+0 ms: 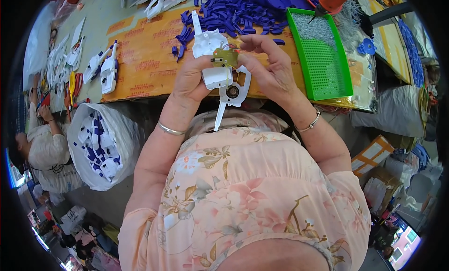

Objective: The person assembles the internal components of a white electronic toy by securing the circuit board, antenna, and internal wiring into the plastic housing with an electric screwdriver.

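Over the front edge of the table, my left hand [192,78] is closed round a white plastic housing [217,78], its thumb at the left end of a small yellow-green circuit board [225,57]. My right hand [272,69] has its thumb at the board's right edge, with the index finger curled above it near a tiny red part. Thin wires run from the board down to a white casing half [242,91] with a round metal part [232,91], hanging toward my lap. Beyond the board lies another white casing half [209,42] with a long handle.
Loose purple plastic parts [234,11] are heaped at the back. A green tray [348,79] of small metal pieces stands right, below an orange tool [333,0]. Assembled white-and-purple devices [109,73] lie left. A white sack [126,130] of them stands beside a co-worker [49,147].
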The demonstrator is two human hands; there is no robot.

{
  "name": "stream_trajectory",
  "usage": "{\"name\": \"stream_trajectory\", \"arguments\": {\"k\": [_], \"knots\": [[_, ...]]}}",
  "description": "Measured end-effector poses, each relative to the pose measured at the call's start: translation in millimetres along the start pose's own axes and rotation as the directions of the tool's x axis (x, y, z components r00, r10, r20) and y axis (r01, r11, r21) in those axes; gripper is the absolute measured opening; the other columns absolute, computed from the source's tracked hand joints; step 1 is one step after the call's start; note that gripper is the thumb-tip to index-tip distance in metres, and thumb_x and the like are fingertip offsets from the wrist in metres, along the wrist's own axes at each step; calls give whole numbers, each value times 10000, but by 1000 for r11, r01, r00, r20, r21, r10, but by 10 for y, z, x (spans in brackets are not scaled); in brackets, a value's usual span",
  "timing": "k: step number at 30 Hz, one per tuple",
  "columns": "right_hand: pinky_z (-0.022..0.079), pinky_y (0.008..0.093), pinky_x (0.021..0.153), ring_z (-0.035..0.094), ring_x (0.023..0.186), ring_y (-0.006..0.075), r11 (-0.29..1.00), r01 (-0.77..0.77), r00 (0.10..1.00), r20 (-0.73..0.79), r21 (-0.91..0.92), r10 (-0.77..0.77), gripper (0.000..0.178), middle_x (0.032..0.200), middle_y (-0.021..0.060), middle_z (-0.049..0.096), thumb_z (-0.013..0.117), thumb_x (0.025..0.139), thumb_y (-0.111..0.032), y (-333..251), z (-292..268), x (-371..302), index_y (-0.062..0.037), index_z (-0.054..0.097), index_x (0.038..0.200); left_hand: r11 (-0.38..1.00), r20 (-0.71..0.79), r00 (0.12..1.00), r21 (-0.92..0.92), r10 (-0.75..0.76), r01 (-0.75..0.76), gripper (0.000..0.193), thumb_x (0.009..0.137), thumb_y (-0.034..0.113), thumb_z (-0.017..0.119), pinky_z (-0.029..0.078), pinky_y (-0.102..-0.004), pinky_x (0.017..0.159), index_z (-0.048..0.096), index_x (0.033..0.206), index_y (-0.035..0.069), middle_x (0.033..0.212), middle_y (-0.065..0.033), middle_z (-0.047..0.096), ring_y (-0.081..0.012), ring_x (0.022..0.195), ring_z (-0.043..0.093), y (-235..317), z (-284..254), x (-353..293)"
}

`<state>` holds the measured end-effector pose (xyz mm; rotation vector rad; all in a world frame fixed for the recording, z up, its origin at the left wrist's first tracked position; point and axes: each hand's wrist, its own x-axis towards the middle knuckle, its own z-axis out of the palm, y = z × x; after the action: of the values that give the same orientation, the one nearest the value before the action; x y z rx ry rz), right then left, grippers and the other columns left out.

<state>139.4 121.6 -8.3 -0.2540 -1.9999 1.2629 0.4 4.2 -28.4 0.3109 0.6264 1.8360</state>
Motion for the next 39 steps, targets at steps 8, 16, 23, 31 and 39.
{"name": "stream_trajectory", "arguments": {"k": [8, 16, 23, 31, 39], "knots": [[468, 289, 672, 592, 773, 197, 995, 95, 995, 10, -27, -94, 132, 851, 93, 633, 663, 762, -4, 23, 29, 24, -14, 664, 894, 990, 14, 993, 81, -115, 114, 490, 769, 60, 549, 536, -479, 836, 432, 1240, -5, 1144, -163, 576, -303, 1010, 607, 53, -47, -64], [495, 248, 746, 600, 845, 116, 974, 116, 989, -117, 197, -94, 148, 932, 70, 648, 591, 860, -19, -1, 76, 7, -2, 616, 1004, 928, 1, 999, 370, -53, 49, 490, 769, 59, 471, 540, -453, 835, 415, 1245, -41, 1117, -170, 582, -305, 995, 611, 141, 193, -133], [471, 206, 726, 559, 790, 63, 857, -157, 988, 86, 491, 132, 146, 896, 21, 619, 564, 910, -76, -94, -1, 37, 6, 563, 1030, 937, 6, 986, 311, -168, 157, 414, 829, 34, 441, 518, -390, 861, 457, 1235, -40, 1112, -154, 600, -256, 977, 626, 192, 207, -100], [477, 198, 609, 559, 695, 47, 915, -70, 997, 54, 398, 52, 103, 808, 5, 620, 602, 875, -58, -47, -46, 84, 0, 623, 957, 911, 2, 1000, 413, -1, 0, 389, 797, -9, 490, 521, -348, 824, 497, 1187, -15, 1082, -113, 607, -208, 933, 627, 233, 391, -164], [460, 188, 628, 557, 719, 36, 910, -123, 983, -79, 397, 167, 119, 794, -2, 635, 630, 859, -61, -29, 60, 18, -3, 655, 960, 955, -25, 994, 274, -106, 109, 427, 770, -15, 513, 524, -326, 819, 499, 1195, -47, 1054, -125, 623, -201, 912, 638, 99, 326, -228]]}}
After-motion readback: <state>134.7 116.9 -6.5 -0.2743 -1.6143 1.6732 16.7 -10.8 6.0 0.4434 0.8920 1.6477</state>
